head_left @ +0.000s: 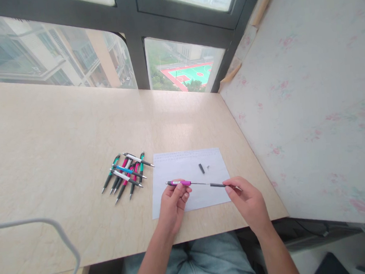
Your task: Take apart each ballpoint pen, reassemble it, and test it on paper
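Note:
My left hand [174, 203] pinches the purple upper barrel [182, 183] of a ballpoint pen, its clicker end pointing left. A thin refill [200, 183] runs from that barrel toward the right. Between thumb and fingers, my right hand [245, 196] grips a black lower barrel [218, 185], which sits in line with the refill around its right end. Both hands hover over a white sheet of paper [169, 202] with faint writing along its top. On the sheet lie a short black rubber grip [201, 168] and a tiny piece [208, 166], too small to make out.
Left of the paper, several pens [126, 176] with green, pink, blue and white barrels lie in a crossed pile. A grey cable [58, 229] curves over the desk [58, 143] at lower left. A flowered wall [310, 100] bounds the right side; windows [185, 64] stand behind.

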Demonstrator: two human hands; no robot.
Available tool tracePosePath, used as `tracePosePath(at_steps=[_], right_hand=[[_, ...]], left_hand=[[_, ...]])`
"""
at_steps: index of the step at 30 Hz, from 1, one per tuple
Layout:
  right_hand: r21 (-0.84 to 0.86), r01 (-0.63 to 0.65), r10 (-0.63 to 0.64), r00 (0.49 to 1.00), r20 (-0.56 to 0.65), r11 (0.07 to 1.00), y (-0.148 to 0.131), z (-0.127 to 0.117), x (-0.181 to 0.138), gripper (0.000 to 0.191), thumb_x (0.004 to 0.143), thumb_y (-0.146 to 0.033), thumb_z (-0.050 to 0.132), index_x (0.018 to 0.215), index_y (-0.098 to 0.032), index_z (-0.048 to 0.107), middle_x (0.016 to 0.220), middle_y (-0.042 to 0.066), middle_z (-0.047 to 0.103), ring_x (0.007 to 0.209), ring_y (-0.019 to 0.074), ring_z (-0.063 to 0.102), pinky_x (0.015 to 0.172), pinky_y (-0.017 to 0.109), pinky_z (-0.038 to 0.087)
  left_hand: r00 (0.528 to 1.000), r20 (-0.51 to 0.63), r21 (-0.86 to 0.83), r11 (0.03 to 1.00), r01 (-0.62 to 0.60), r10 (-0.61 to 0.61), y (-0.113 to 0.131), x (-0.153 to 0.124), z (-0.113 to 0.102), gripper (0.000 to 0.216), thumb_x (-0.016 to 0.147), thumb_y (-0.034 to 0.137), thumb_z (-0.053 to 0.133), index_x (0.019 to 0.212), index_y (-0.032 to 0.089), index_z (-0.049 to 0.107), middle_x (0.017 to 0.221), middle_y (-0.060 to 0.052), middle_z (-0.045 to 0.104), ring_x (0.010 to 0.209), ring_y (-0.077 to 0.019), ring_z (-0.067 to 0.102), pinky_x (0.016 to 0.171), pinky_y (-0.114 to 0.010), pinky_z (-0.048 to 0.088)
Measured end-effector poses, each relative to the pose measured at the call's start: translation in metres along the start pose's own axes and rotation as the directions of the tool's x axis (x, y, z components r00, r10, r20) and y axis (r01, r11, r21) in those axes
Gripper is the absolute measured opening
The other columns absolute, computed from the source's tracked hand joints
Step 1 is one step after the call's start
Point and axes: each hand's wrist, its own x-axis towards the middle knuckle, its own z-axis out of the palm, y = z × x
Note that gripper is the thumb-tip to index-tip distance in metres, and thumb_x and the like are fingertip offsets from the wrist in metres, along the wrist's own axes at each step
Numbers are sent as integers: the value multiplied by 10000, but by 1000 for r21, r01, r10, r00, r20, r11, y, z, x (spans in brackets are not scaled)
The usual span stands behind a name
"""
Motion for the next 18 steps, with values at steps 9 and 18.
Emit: tracePosePath(at_steps=[9, 18], right_hand=[[-43, 0, -1, 1000, -20, 999, -2, 5, 1, 124, 907, -280, 584, 952, -221, 684, 957, 64, 672, 903, 199, 636, 738, 298, 535], [-51, 1, -3, 1000, -28, 999, -5, 4, 1, 128, 911, -285, 574, 931, -212, 677, 934, 64, 667, 881, 196, 631, 737, 299, 537]], left_hand=[[1000, 15, 4, 1000, 1, -1, -1, 1, -1, 217, 754, 256, 782, 894, 122, 685, 814, -48, 692, 714, -97, 642, 616, -155, 510], [1000, -2, -25, 1000, 12, -12, 0, 0, -1, 230, 748, 261, 789, 897, 124, 681, 798, -45, 682, 705, -94, 636, 603, -153, 505]])
